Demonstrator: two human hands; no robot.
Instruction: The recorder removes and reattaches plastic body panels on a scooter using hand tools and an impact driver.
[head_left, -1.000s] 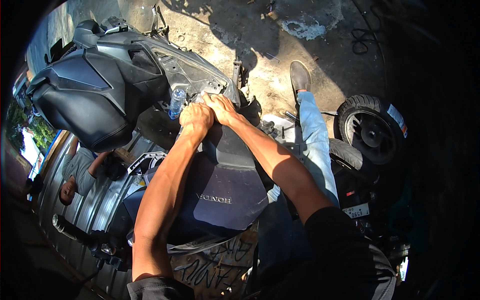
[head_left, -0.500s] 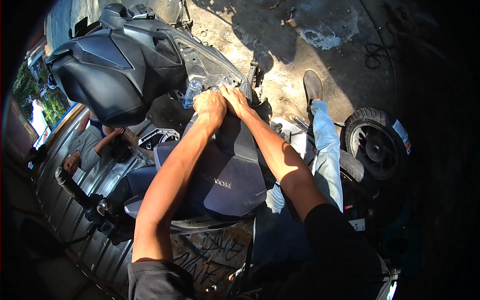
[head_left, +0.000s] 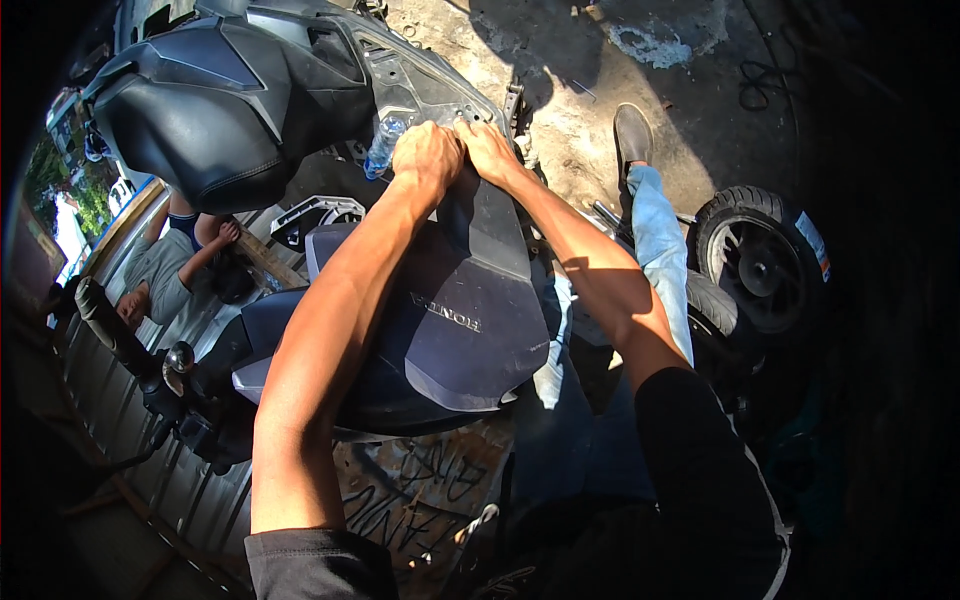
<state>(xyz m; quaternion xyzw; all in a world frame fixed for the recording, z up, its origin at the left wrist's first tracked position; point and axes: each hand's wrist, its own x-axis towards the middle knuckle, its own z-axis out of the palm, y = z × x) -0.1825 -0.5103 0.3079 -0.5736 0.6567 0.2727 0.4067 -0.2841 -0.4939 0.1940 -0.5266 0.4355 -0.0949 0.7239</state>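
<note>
A dark blue-purple scooter body panel [head_left: 470, 290] lies below my forearms, its narrow far end under my hands. My left hand [head_left: 428, 157] is closed in a fist over that end, its fingertips hidden. Beside it, my right hand [head_left: 488, 150] curls its fingers over the same end, with the thumb side toward my left hand. A clear bluish plastic bottle [head_left: 384, 146] stands just left of my left hand. Beyond both hands is the scooter's bare frame and tray section [head_left: 425, 85], next to the black seat [head_left: 190, 125].
A handlebar grip [head_left: 112, 322] sticks out at the left. Another person [head_left: 165, 265] sits by corrugated metal sheeting at the far left. A loose wheel with tyre [head_left: 755, 262] is on the right, near a jeans-clad leg [head_left: 655, 250] and shoe [head_left: 632, 135]. A cable [head_left: 765, 85] coils on the floor.
Most of the scene sits higher in the picture, which suggests my head has moved. Both hands stay on the panel's far end, their grip looking much the same.
</note>
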